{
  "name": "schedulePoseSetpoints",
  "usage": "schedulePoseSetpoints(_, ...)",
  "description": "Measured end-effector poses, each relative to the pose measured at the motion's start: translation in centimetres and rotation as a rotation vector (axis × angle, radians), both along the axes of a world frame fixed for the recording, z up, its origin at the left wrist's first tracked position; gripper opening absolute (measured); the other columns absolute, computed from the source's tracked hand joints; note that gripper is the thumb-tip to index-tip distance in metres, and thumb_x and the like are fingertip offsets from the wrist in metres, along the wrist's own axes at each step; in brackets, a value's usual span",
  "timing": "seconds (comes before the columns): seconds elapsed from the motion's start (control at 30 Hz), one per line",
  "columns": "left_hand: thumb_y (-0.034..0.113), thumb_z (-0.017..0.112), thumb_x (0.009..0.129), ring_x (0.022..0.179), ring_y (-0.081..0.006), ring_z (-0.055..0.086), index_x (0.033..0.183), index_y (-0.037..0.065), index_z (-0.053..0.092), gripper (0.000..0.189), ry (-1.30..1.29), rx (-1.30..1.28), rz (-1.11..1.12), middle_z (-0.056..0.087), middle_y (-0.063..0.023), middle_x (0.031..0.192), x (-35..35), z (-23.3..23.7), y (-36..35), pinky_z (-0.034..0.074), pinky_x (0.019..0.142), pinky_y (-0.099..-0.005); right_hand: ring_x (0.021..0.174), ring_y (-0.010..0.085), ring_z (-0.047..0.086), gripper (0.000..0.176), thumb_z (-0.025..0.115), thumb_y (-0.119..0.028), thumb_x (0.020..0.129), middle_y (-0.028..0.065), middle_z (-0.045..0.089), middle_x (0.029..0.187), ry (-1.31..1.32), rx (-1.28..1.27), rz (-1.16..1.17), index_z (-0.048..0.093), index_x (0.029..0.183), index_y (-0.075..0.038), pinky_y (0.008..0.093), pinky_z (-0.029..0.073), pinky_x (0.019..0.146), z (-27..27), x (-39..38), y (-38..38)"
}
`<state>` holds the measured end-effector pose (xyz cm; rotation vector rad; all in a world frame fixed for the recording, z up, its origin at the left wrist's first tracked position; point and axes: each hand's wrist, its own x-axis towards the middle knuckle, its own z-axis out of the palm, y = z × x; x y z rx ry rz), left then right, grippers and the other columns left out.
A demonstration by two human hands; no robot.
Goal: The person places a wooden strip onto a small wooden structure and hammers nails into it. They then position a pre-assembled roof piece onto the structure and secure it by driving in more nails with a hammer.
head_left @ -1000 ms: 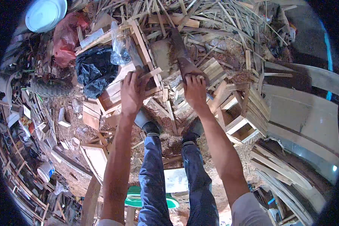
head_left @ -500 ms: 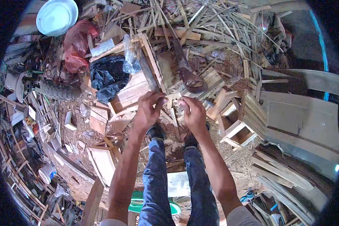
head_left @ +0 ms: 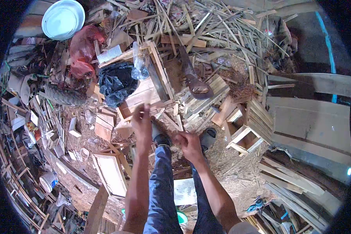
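My left hand (head_left: 142, 123) is raised over the wooden box's near edge, its fingers curled and blurred. A faint pale streak rises from its fingertips, perhaps a thin strip, too smeared to name. Lower and to the right, my right hand (head_left: 189, 145) is closed in front of my shoes, and whatever it may hold is hidden. Beyond the hands lies a handsaw (head_left: 190, 70), its handle towards me, by a slatted wooden piece (head_left: 208, 95). The open wooden box (head_left: 142, 97) has a black plastic bag (head_left: 117, 84) and a clear plastic bag (head_left: 139, 64) on it.
A small wooden box frame (head_left: 247, 126) stands at the right. Scrap strips (head_left: 226, 29) are heaped at the back. A white basin (head_left: 63, 19) and red bag (head_left: 84, 50) lie back left. A framed panel (head_left: 110, 174) leans at near left; planks (head_left: 292, 175) lie right.
My hands were side by side, pinching near a small pale bit. They have since parted: the left went left and slightly down, the right came down towards me. The view shifted slightly.
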<state>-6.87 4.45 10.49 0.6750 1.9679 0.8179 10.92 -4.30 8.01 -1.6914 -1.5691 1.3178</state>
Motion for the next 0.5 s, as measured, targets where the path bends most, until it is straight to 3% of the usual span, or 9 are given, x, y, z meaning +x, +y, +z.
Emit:
schedulePoseSetpoints(0.03, 0.032, 0.063, 0.093, 0.072, -0.0086, 0.050, 0.102, 0.003, 0.064, 0.030, -0.004, 0.056, 0.016, 0.058, -0.0005, 0.081, -1.6, -0.9, 0.2, 0.042, 0.065, -0.0248, 0.082, 0.0274, 0.068, 0.020, 0.058, -0.016, 0.092, 0.0163, 0.070, 0.088, 0.078, -0.286, -0.160, 0.067, 0.099, 0.000, 0.0373, 0.050, 0.073, 1.0, -0.1, -0.2)
schedulePoseSetpoints(0.13, 0.029, 0.064, 0.092, 0.075, -0.0102, 0.053, 0.101, 0.002, 0.064, 0.028, -0.155, 0.138, 0.060, 0.058, -0.0015, 0.081, -4.1, -1.4, 1.6, 0.042, 0.070, -0.0255, 0.084, 0.0324, 0.068, 0.020, 0.058, -0.013, 0.090, 0.0183, 0.069, 0.091, -0.104, -0.336, -0.116, 0.066, 0.104, 0.000, 0.0383, 0.051, 0.076, -2.4, 0.7, -0.4)
schedulePoseSetpoints(0.2, 0.026, 0.059, 0.095, 0.069, -0.0108, 0.056, 0.100, 0.000, 0.060, 0.026, -0.297, 0.264, 0.092, 0.059, -0.0026, 0.079, -5.3, -2.9, 2.3, 0.044, 0.063, -0.0266, 0.091, 0.0349, 0.066, 0.022, 0.061, -0.014, 0.089, 0.0189, 0.069, 0.095, -0.230, -0.272, -0.005, 0.066, 0.108, -0.003, 0.0402, 0.050, 0.081, -3.5, -0.4, 1.1)
schedulePoseSetpoints(0.27, 0.026, 0.058, 0.096, 0.065, -0.0122, 0.057, 0.097, 0.000, 0.058, 0.026, -0.163, 0.175, 0.031, 0.058, -0.0043, 0.077, -6.0, -2.1, 3.8, 0.045, 0.061, -0.0275, 0.092, 0.0361, 0.063, 0.020, 0.062, -0.015, 0.090, 0.0166, 0.067, 0.094, -0.304, 0.103, -0.171, 0.066, 0.107, -0.005, 0.0410, 0.048, 0.081, -2.9, -1.8, 4.0)
schedulePoseSetpoints(0.33, 0.027, 0.058, 0.096, 0.065, -0.0124, 0.058, 0.096, 0.000, 0.057, 0.027, -0.112, 0.180, 0.016, 0.059, -0.0050, 0.077, -6.7, -2.3, 5.1, 0.045, 0.060, -0.0277, 0.088, 0.0365, 0.061, 0.019, 0.064, -0.013, 0.088, 0.0152, 0.065, 0.091, -0.317, 0.377, -0.184, 0.066, 0.105, -0.006, 0.0413, 0.047, 0.080, -2.1, -4.0, 7.9)
schedulePoseSetpoints(0.47, 0.028, 0.057, 0.096, 0.069, -0.0116, 0.057, 0.102, 0.002, 0.056, 0.027, -0.080, 0.287, -0.137, 0.056, -0.0025, 0.081, -7.4, -5.4, 8.0, 0.046, 0.057, -0.0277, 0.092, 0.0355, 0.058, 0.014, 0.064, -0.011, 0.085, 0.0164, 0.062, 0.092, -0.217, 0.324, -0.122, 0.068, 0.097, -0.007, 0.0430, 0.046, 0.081, -1.6, -7.4, 14.8)
schedulePoseSetpoints(0.5, 0.026, 0.058, 0.094, 0.067, -0.0167, 0.058, 0.103, 0.002, 0.055, 0.026, 0.031, 0.315, -0.249, 0.058, -0.0058, 0.079, -7.4, -6.0, 8.8, 0.047, 0.059, -0.0308, 0.090, 0.0357, 0.058, 0.013, 0.064, -0.010, 0.083, 0.0163, 0.062, 0.090, -0.217, 0.295, -0.106, 0.068, 0.095, -0.006, 0.0433, 0.047, 0.080, -1.8, -7.9, 16.0)
